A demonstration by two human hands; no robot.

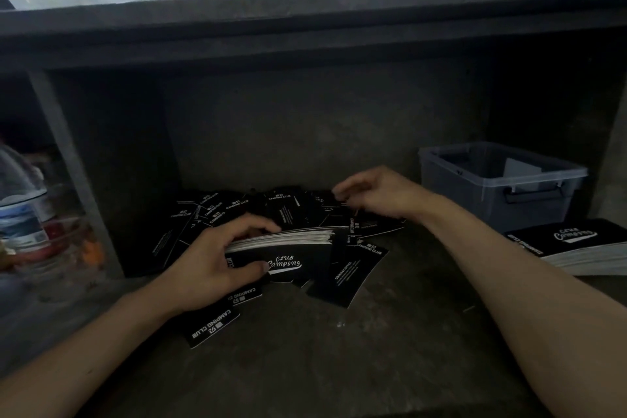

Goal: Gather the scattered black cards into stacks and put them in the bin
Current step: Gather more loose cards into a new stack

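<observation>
Roughly midway: left hand fingers grip a thick stack above the loose cards, right hand fingers curl onto them, hold unclear, second stack waits on bench beside bin, nothing visibly binned.

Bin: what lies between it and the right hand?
Only bare dark shelf, in the head view; the loose cards end under the right hand, short of the bin.
</observation>
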